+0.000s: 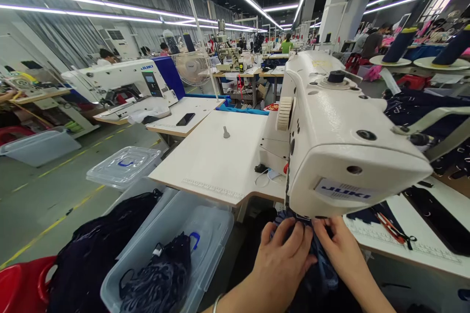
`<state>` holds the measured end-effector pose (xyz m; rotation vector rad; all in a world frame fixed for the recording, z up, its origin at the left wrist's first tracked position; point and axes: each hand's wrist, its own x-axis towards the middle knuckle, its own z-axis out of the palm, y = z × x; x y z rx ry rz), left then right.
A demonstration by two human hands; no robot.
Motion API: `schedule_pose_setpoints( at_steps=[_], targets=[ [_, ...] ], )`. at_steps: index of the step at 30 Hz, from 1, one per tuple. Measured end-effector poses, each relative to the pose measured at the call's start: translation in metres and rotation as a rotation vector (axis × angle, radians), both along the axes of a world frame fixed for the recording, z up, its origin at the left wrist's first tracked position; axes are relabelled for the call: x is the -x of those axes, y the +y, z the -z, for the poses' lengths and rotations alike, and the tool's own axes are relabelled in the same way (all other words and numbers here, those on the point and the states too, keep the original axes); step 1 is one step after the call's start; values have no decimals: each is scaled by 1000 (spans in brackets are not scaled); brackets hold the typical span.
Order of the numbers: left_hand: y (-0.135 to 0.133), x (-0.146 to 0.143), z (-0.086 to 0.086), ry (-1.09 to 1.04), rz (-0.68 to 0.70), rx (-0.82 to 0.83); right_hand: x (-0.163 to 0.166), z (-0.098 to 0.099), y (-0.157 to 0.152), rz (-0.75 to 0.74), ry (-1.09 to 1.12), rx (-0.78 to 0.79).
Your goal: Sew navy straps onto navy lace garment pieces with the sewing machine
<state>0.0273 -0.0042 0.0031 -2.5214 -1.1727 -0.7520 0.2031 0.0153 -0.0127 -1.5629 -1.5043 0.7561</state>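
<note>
Both hands work close together under the head of a white sewing machine. Beneath them hangs dark blue fabric, running up toward the needle area, which the machine head hides. My left hand lies over the fabric with its fingers curled and pressed onto it. To its right, my right hand pinches the same fabric between thumb and fingers. The fingertips of both hands are partly covered by the machine's lower edge.
At left, a clear plastic bin holds dark blue straps. A white table bears a small grey metal piece. Red-handled snips and a black phone-like slab lie at right. Another sewing machine stands beyond.
</note>
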Motion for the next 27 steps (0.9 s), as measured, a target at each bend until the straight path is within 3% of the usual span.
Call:
schedule_pose_setpoints(
  at_steps=[6,12,21,27],
  targets=[
    [8,-2,3,-84,19,-177,-1,7,5,-31,34,-23],
    [18,-7,9,-147,15,-353,-31,8,4,-100,-55,-64],
    [2,-17,13,-10,-91,-296,-112,20,-15,-18,-264,-52],
    [-4,-22,7,8,-88,-202,-145,9,-36,31,-283,38]
  ],
)
